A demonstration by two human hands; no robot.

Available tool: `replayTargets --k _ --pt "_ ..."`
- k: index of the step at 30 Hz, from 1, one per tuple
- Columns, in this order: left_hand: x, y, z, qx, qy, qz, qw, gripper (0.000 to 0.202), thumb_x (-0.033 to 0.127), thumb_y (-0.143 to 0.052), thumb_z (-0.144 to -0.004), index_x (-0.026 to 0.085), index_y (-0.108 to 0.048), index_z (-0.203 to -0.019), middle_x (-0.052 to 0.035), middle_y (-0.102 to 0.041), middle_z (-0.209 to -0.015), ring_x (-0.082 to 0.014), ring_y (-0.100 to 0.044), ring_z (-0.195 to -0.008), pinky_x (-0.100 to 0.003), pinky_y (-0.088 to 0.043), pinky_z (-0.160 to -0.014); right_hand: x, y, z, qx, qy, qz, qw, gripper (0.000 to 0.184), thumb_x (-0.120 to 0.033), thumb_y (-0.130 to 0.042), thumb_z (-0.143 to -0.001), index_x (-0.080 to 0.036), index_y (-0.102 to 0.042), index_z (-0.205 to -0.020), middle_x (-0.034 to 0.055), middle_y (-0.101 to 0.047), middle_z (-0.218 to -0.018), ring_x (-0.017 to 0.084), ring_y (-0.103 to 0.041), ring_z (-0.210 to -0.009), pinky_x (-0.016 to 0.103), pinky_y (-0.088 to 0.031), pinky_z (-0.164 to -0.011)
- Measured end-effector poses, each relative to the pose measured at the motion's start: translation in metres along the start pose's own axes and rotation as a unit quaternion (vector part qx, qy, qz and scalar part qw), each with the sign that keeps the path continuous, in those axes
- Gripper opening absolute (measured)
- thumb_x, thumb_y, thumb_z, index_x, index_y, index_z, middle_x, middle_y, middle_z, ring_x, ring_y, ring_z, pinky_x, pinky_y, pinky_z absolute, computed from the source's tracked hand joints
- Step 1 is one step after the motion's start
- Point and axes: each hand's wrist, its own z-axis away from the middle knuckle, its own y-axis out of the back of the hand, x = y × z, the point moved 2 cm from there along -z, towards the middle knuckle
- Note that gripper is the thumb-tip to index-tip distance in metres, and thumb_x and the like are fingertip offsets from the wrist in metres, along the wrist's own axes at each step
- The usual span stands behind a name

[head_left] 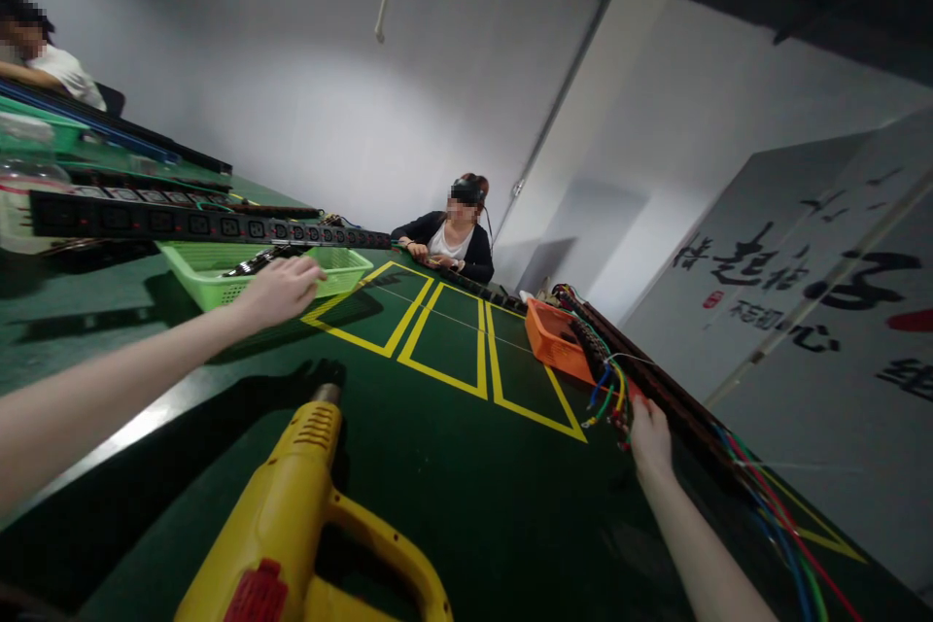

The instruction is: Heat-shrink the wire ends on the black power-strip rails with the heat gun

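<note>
My left hand is over the front of a light green basket, its fingers curled. Whatever it may hold is hidden. Dark, shiny strip-like pieces lie in that basket, just behind the fingers. On the right, my right hand is closed at the end of a bundle of coloured wires, blue, green and yellow among them, with small metal lugs. Its grip is partly hidden. A yellow heat gun with a red switch lies close in front of me, its nozzle pointing away, touched by neither hand.
A long black socket strip spans the left side behind the green basket. An orange basket stands at the right. Yellow tape rectangles mark the green table. A co-worker sits at the far end; another person is at the left.
</note>
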Motion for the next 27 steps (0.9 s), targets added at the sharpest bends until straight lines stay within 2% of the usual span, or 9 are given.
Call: replayTargets --k 3,5,8,11,13,16,19,23,27 --pt "-0.041 0.024 -0.018 0.018 0.051 -0.124 0.991 0.035 0.028 -0.035 -0.089 0.008 -0.054 -0.111 -0.0156 -0.05 -0.122 -0.0282 -0.048 -0.108 -0.041 -0.035 -0.093 0.006 0.018 0.013 0.012 -0.029 0.015 0.999 0.037 -0.039 -0.053 -0.087 -0.017 -0.051 -0.117 0.0071 -0.054 -0.115 0.019 -0.055 -0.1 0.043 -0.047 -0.086" --pt "-0.071 0.034 -0.025 -0.015 0.131 -0.161 0.978 0.041 0.033 -0.044 -0.086 0.003 -0.052 -0.113 -0.0194 -0.052 -0.119 -0.0301 -0.047 -0.109 -0.042 -0.034 -0.093 0.005 0.026 0.025 0.011 -0.023 0.013 1.0 0.04 -0.038 -0.055 -0.087 -0.017 -0.049 -0.121 0.0074 -0.054 -0.116 0.02 -0.055 -0.102 0.044 -0.046 -0.088" --pt "-0.114 0.034 -0.022 -0.195 0.274 -0.111 0.935 0.055 0.047 -0.051 -0.082 0.001 -0.054 -0.113 -0.0223 -0.057 -0.112 -0.0315 -0.051 -0.104 -0.046 -0.038 -0.088 -0.001 0.035 0.046 -0.01 0.019 -0.01 1.0 0.047 -0.038 -0.054 -0.087 -0.018 -0.043 -0.127 0.0085 -0.054 -0.117 0.021 -0.055 -0.104 0.045 -0.046 -0.089" --pt "-0.141 0.029 -0.009 -0.336 0.331 -0.036 0.881 0.056 0.052 -0.058 -0.076 0.007 -0.06 -0.109 -0.0195 -0.06 -0.111 -0.0302 -0.054 -0.1 -0.044 -0.043 -0.082 -0.01 0.039 0.067 -0.042 0.073 -0.02 0.996 0.056 -0.045 -0.054 -0.083 -0.016 -0.04 -0.129 0.0112 -0.054 -0.118 0.023 -0.056 -0.105 0.044 -0.047 -0.089" --pt "-0.15 0.028 -0.001 -0.324 0.315 -0.039 0.891 0.052 0.05 -0.058 -0.074 0.01 -0.061 -0.108 -0.018 -0.06 -0.112 -0.03 -0.055 -0.101 -0.042 -0.044 -0.082 -0.016 0.041 0.08 -0.063 0.113 -0.004 0.992 0.06 -0.051 -0.054 -0.08 -0.016 -0.043 -0.127 0.0123 -0.054 -0.118 0.024 -0.057 -0.103 0.043 -0.048 -0.087" --pt "-0.156 0.029 0.007 -0.216 0.27 -0.092 0.934 0.054 0.047 -0.053 -0.075 0.007 -0.057 -0.112 -0.0226 -0.055 -0.118 -0.034 -0.051 -0.108 -0.042 -0.041 -0.082 -0.031 0.041 0.102 -0.103 0.181 0.046 0.977 0.05 -0.054 -0.051 -0.079 -0.02 -0.053 -0.116 0.0099 -0.056 -0.112 0.024 -0.06 -0.095 0.044 -0.051 -0.083" --pt "-0.162 0.027 0.012 -0.133 0.262 -0.12 0.948 0.075 0.059 -0.052 -0.068 -0.001 -0.053 -0.114 -0.029 -0.051 -0.12 -0.0383 -0.045 -0.114 -0.045 -0.035 -0.087 -0.051 0.037 0.127 -0.163 0.272 0.089 0.944 0.036 -0.049 -0.048 -0.083 -0.026 -0.056 -0.111 0.0056 -0.054 -0.116 0.022 -0.057 -0.102 0.044 -0.047 -0.091" --pt "-0.176 0.021 0.011 -0.125 0.267 -0.108 0.949 0.103 0.08 -0.045 -0.054 -0.006 -0.053 -0.108 -0.033 -0.052 -0.116 -0.041 -0.044 -0.114 -0.048 -0.028 -0.09 -0.073 0.028 0.162 -0.258 0.393 0.125 0.874 0.034 -0.04 -0.047 -0.088 -0.036 -0.05 -0.121 0.0005 -0.05 -0.126 0.016 -0.054 -0.111 0.034 -0.047 -0.094" --pt "-0.19 0.023 0.003 -0.168 0.312 -0.059 0.933 0.097 0.075 -0.061 -0.046 0.0 -0.054 -0.107 -0.0267 -0.054 -0.117 -0.0375 -0.046 -0.113 -0.046 -0.032 -0.087 -0.08 0.02 0.18 -0.301 0.479 0.141 0.812 0.039 -0.032 -0.05 -0.087 -0.034 -0.047 -0.126 0.0012 -0.049 -0.128 0.015 -0.052 -0.114 0.028 -0.048 -0.093"
